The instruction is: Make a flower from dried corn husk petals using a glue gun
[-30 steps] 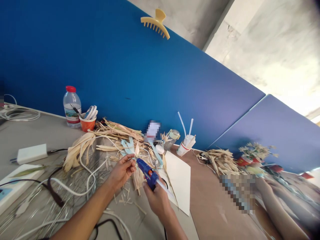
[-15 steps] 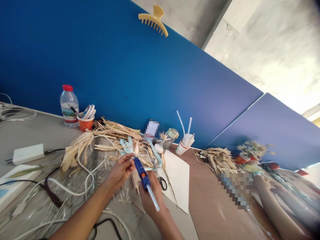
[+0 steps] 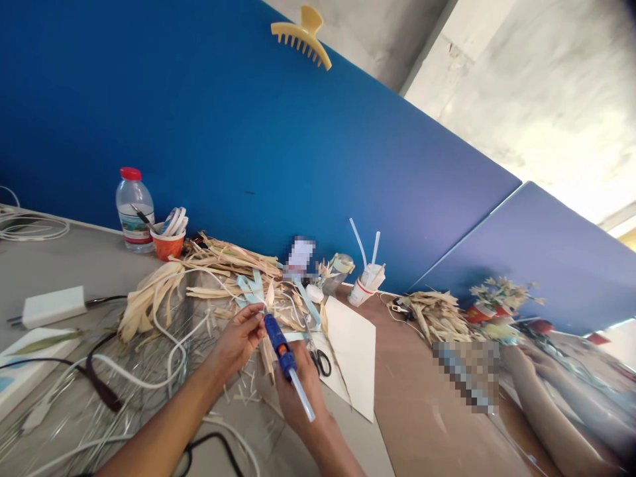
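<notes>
A blue hot glue gun [image 3: 281, 348] is gripped in my right hand [image 3: 302, 387], with a clear glue stick [image 3: 303, 396] poking out of its rear end. My left hand [image 3: 243, 334] is closed in a pinch by the gun's front end. What it pinches is small and partly hidden; a pale, pointed piece of dried husk [image 3: 269, 295] shows just beyond the fingertips. Dried corn husks [image 3: 233, 257] and light blue ribbon [image 3: 252, 289] lie behind both hands. Black-handled scissors [image 3: 320, 362] rest on white paper [image 3: 354, 351] to the right of my right hand.
White cables [image 3: 134, 383] and thin clear strips spread over the left side. A red-capped bottle [image 3: 135, 212] and an orange cup [image 3: 167, 245] stand by the blue partition [image 3: 223, 132]. A white cup [image 3: 362, 291] holds glue sticks. Another person's arms [image 3: 541, 404] are at far right.
The view has shifted very slightly. Both hands keep nearly the same pose, with the glue gun still against the left fingertips.
</notes>
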`<state>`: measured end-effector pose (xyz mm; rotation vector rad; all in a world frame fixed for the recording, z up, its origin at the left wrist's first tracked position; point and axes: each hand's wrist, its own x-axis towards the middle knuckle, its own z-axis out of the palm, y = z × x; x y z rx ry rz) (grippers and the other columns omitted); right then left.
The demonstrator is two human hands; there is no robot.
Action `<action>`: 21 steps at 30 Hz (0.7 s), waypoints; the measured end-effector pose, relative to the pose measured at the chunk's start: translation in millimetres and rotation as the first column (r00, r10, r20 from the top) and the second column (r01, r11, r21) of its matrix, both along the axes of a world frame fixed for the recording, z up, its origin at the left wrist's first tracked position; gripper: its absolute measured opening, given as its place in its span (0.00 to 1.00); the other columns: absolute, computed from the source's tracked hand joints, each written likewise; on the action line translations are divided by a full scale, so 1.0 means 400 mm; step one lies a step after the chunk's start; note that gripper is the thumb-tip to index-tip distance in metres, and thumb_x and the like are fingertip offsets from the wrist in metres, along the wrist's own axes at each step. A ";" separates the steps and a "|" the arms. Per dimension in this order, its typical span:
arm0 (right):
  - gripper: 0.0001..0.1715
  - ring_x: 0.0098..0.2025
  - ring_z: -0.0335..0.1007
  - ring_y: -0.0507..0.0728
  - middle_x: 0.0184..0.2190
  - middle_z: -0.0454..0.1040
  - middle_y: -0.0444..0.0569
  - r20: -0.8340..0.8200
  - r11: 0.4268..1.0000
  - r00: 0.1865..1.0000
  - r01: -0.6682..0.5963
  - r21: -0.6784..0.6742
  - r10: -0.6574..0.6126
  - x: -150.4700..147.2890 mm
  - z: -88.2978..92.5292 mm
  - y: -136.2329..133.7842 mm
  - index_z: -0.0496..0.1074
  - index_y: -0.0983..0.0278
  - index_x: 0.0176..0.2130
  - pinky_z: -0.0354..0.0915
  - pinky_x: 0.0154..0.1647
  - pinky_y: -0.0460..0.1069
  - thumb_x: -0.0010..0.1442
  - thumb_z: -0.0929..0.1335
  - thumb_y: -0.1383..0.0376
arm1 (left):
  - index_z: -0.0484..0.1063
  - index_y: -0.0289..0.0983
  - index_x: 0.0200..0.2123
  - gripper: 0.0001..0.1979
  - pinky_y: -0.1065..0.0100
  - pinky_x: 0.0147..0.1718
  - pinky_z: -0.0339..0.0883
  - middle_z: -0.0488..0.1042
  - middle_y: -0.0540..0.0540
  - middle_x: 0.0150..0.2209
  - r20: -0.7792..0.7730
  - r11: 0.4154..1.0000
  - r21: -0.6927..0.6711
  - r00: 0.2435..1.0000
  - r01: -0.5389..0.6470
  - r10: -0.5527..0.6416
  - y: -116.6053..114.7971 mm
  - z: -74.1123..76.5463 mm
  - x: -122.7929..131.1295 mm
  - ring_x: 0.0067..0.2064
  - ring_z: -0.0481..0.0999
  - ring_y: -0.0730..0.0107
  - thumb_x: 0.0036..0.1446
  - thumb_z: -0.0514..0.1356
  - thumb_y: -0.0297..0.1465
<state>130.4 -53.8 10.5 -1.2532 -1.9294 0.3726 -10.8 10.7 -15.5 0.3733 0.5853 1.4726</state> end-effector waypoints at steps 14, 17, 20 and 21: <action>0.09 0.30 0.68 0.55 0.30 0.70 0.46 -0.007 1.000 1.000 0.019 -0.022 -0.019 -0.001 0.003 0.000 0.64 0.61 0.36 0.62 0.30 0.48 0.54 0.63 0.72 | 0.73 0.33 0.32 0.15 0.79 0.20 0.62 0.70 0.53 0.22 0.002 1.000 0.006 1.000 0.010 -0.010 -0.003 0.006 -0.001 0.21 0.66 0.81 0.36 0.70 0.24; 0.07 0.30 0.68 0.55 0.29 0.70 0.46 0.005 0.999 1.000 0.026 -0.024 -0.026 -0.001 0.003 0.000 0.63 0.61 0.35 0.61 0.29 0.48 0.55 0.63 0.71 | 0.73 0.34 0.32 0.15 0.79 0.20 0.62 0.70 0.53 0.22 0.000 1.000 0.009 1.000 0.013 -0.013 -0.002 0.005 -0.001 0.21 0.66 0.81 0.36 0.70 0.24; 0.08 0.30 0.68 0.55 0.29 0.70 0.46 0.009 0.999 1.000 0.018 -0.030 -0.018 0.000 0.002 0.000 0.63 0.61 0.36 0.61 0.29 0.48 0.54 0.63 0.71 | 0.73 0.33 0.31 0.16 0.78 0.20 0.63 0.71 0.52 0.22 0.003 1.000 0.006 1.000 0.005 -0.005 -0.001 0.006 -0.001 0.21 0.67 0.81 0.35 0.70 0.24; 0.08 0.30 0.68 0.55 0.29 0.70 0.46 0.009 0.999 1.000 0.017 -0.034 -0.017 0.000 0.002 0.000 0.63 0.62 0.36 0.61 0.29 0.48 0.54 0.63 0.71 | 0.73 0.33 0.31 0.16 0.78 0.20 0.63 0.71 0.52 0.22 0.004 1.000 0.006 1.000 0.005 -0.005 -0.001 0.006 -0.001 0.21 0.67 0.81 0.35 0.71 0.24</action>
